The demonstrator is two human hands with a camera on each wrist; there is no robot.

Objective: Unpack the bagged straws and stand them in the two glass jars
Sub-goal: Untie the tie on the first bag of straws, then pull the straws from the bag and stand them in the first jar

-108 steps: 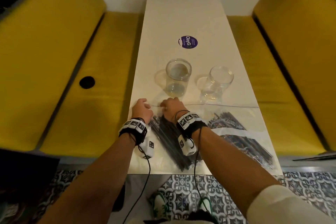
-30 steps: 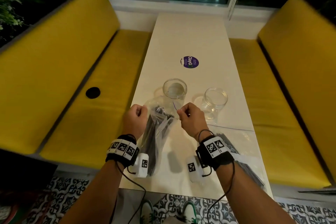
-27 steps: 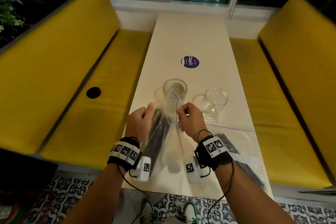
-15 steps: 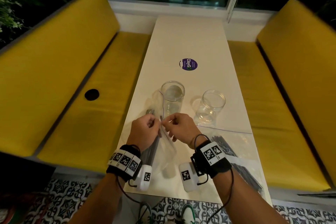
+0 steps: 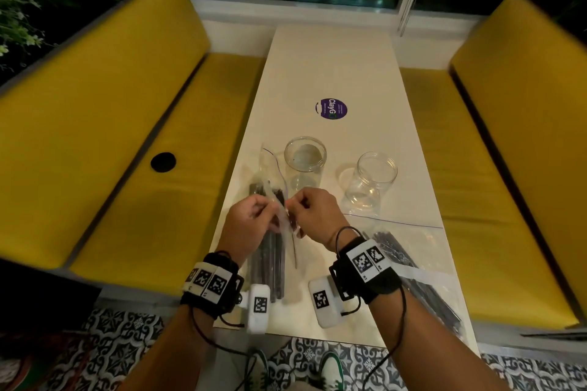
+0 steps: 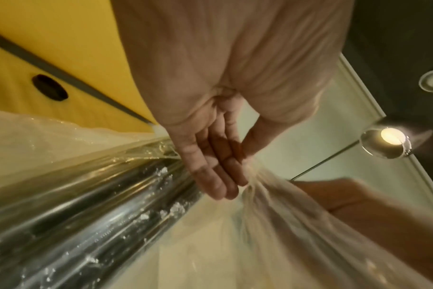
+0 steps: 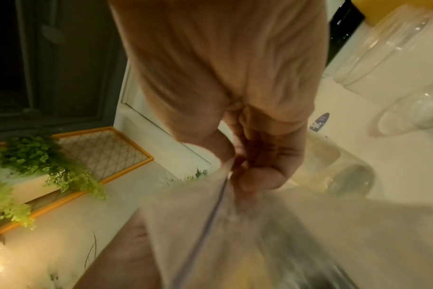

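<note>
Hands first: our left hand [image 5: 251, 219] and right hand [image 5: 314, 211] both pinch the clear bag of black straws [image 5: 270, 251] above the table [image 5: 330, 67]; beyond, two glass jars [image 5: 305, 154] stand upright.

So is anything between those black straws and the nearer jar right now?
Yes: the clear bag wraps the straws, pinched by the left hand and right hand. Past the bag, the path to the open jar looks clear.

Your head camera looks steeply down the long white table [image 5: 330, 73]. Both wrist cameras sit close above it, behind your fingers, sharing the crinkled clear plastic bag [image 6: 272, 195].
</note>
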